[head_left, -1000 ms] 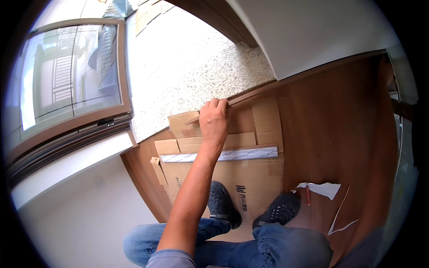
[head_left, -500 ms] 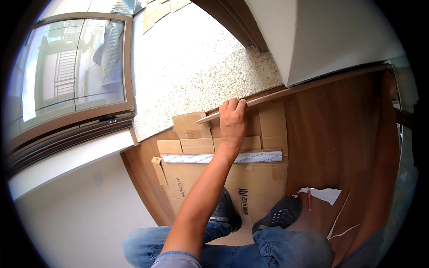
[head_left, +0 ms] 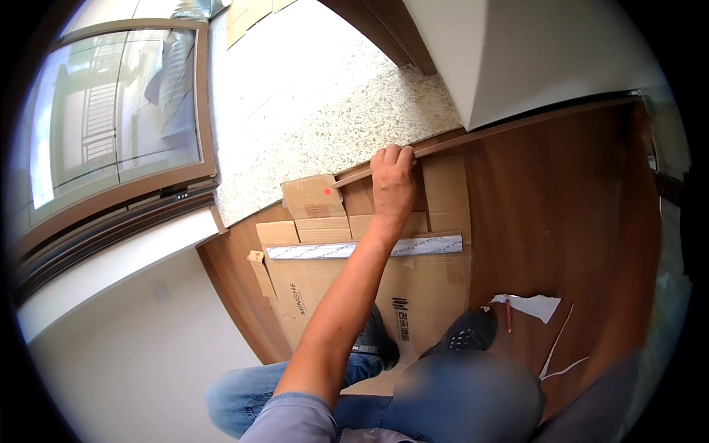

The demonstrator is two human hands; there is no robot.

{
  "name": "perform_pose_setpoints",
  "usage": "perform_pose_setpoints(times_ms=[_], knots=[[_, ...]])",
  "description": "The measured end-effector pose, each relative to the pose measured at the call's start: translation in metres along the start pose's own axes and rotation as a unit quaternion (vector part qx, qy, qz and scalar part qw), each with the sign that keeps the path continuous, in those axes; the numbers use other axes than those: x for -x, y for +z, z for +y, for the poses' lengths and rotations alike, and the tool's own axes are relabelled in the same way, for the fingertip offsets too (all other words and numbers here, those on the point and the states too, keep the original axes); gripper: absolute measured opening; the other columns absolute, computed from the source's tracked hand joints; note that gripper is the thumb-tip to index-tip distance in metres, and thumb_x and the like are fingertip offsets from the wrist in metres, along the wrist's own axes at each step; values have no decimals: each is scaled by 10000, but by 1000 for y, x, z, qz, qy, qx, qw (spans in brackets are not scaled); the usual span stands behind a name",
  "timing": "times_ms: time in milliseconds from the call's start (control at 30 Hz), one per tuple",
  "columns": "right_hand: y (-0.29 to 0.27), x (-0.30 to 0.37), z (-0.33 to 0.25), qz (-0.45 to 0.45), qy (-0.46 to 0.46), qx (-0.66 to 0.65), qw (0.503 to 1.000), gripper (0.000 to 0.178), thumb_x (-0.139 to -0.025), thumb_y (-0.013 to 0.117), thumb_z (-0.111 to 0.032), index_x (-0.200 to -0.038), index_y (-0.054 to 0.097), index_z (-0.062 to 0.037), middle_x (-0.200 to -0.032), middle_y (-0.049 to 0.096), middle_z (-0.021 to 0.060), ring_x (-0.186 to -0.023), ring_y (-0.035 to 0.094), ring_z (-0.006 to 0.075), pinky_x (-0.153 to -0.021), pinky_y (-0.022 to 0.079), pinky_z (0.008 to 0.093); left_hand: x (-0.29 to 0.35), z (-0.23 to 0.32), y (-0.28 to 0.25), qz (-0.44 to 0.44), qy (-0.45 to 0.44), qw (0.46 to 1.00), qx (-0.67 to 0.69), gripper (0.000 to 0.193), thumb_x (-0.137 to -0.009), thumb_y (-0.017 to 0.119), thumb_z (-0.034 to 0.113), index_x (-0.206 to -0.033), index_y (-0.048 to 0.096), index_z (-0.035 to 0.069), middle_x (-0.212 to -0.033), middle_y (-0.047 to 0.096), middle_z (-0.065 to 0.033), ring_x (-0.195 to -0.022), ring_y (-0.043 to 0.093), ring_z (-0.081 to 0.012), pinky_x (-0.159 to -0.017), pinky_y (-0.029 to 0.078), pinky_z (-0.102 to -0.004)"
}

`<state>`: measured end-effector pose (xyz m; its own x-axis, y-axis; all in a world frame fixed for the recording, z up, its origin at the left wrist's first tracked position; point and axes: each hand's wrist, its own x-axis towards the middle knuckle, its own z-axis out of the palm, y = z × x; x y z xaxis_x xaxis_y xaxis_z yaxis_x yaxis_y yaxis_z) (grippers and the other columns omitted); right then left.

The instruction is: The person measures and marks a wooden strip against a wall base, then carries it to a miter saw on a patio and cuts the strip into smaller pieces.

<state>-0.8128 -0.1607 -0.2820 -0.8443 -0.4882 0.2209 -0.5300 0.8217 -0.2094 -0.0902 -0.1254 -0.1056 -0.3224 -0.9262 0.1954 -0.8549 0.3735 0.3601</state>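
Note:
A long, narrow brown wooden strip (head_left: 517, 128) runs along the edge between the wood floor and the speckled stone floor, reaching toward the wall at right. Near its left end, my left hand (head_left: 393, 177) is closed over it from above, fingers curled round the far side. My right arm stretches up the right side in shadow; my right hand (head_left: 642, 127) is by the strip's right end, its fingers too dark to make out. The strip's left tip meets a cardboard flap (head_left: 310, 198) bearing a small red spot.
Flattened cardboard (head_left: 436, 295) lies under my feet, with a white-wrapped strip (head_left: 362, 247) across it. A red pencil-like stick (head_left: 509, 316) and torn white scraps (head_left: 538, 306) lie on the wood floor (head_left: 561, 214). A framed glass window (head_left: 122, 111) stands left, a white wall corner (head_left: 473, 88) ahead.
The strip's left end has moved toward the stone floor's edge, my left hand with it. A red spot now shows on the cardboard flap. The whole view has shifted slightly.

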Motion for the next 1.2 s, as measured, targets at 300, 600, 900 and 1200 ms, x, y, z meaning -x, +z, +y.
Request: perform_pose_setpoints(times_ms=[300, 600, 900, 1200], knots=[[-84, 36, -38, 56, 33, -52, 996, 573, -1065, 436, -544, -1356, 671, -109, -1392, 664, 179, -1247, 636, 423, -1031, 512, 546, -8, -2, -8, -14, 18, 1000, 12, 233, -845, 752, 5, -1065, 681, 33, -1049, 646, -152, -1017, 611, -372, -908, 500, -456], [-73, 65, -93, 88, 14, -121, 989, 557, -1056, 465, -529, -1374, 659, -115, -1403, 658, 174, -1255, 628, 429, -1037, 509, 544, 7, -26, -24, -65, -55, 996, 6, 266, -819, 737, -66, -1070, 694, 9, -1044, 646, -153, -1011, 625, -355, -889, 510, -439], [-118, 82, -102, -9, 79, -211, 974, 478, -1043, 488, -420, -1439, 604, -179, -1407, 649, 183, -1299, 588, 428, -1097, 459, 531, 3, -13, -11, -43, -4, 999, -13, 211, -877, 708, -30, -1081, 665, -4, -1053, 642, -149, -1031, 608, -352, -915, 488, -433], [-110, 79, -108, 33, 46, -208, 977, 411, -1021, 509, -291, -1401, 616, -174, -1352, 654, 228, -1280, 571, 471, -1073, 446, 560, 2, -11, -16, -85, -32, 996, -5, 189, -895, 705, -33, -1077, 663, 1, -1020, 638, -147, -1003, 598, -359, -894, 478, -452]])
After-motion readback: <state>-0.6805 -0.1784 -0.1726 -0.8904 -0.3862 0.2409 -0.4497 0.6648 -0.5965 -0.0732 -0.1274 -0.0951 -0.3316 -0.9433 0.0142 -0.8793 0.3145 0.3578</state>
